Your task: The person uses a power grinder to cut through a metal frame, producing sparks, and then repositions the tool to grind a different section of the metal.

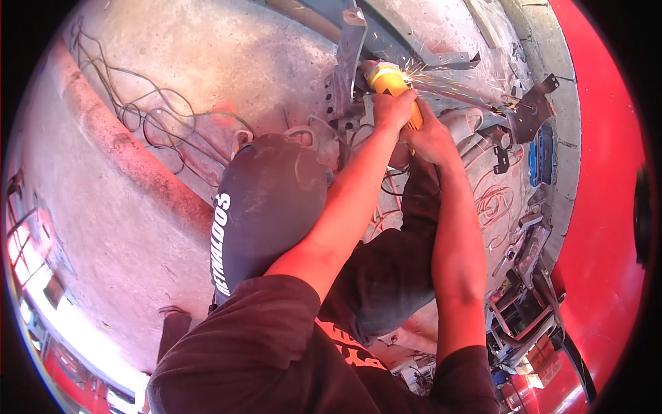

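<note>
A yellow angle grinder (389,81) is held in both hands, its head toward the metal parts and sparks (431,81) flying off to the right. My left hand (393,110) is wrapped round the body just behind the head. Closed round the rear of the body is my right hand (431,135). Beside the grinder's head stands an upright metal bracket (350,45) with holes along its lower part. A grey metal bar (452,61) lies behind the sparks. The disc and its exact contact point are hidden by glare and the tool.
Loose cables (148,114) tangle across the concrete floor at left, near a long rusty pipe (117,141). A dark metal plate (532,114), a blue object (543,155) and a coiled orange cable (494,201) lie at right. Metal frames (527,317) stand by the red wall (603,172).
</note>
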`<control>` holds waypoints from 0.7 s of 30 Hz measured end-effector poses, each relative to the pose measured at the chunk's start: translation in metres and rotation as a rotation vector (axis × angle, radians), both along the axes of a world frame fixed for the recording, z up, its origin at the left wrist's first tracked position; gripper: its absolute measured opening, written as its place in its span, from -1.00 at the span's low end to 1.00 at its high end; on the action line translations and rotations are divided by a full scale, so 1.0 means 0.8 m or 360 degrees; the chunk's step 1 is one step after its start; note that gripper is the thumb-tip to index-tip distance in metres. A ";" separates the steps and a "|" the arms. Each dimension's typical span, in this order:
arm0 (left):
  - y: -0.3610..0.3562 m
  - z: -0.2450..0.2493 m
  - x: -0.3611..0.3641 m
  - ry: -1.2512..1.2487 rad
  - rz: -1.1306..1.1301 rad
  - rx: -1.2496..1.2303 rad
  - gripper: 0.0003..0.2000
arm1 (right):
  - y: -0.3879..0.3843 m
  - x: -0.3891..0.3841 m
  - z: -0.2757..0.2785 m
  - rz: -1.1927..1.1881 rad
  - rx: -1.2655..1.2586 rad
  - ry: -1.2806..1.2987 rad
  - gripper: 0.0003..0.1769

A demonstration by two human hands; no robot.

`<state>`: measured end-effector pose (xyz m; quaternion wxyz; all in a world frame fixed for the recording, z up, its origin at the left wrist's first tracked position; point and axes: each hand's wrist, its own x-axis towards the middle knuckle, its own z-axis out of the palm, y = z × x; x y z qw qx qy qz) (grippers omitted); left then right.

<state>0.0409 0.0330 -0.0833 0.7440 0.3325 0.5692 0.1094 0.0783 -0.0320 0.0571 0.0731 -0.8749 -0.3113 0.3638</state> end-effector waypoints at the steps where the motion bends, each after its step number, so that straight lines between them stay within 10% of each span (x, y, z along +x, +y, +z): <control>1: 0.002 0.003 -0.002 0.0031 -0.0023 0.0026 0.05 | 0.002 -0.001 0.004 -0.0034 -0.0015 0.0044 0.15; 21: -0.024 0.004 0.014 0.0097 0.0134 0.0029 -0.27 | -0.015 0.007 0.016 -0.0020 -0.0070 0.0054 0.12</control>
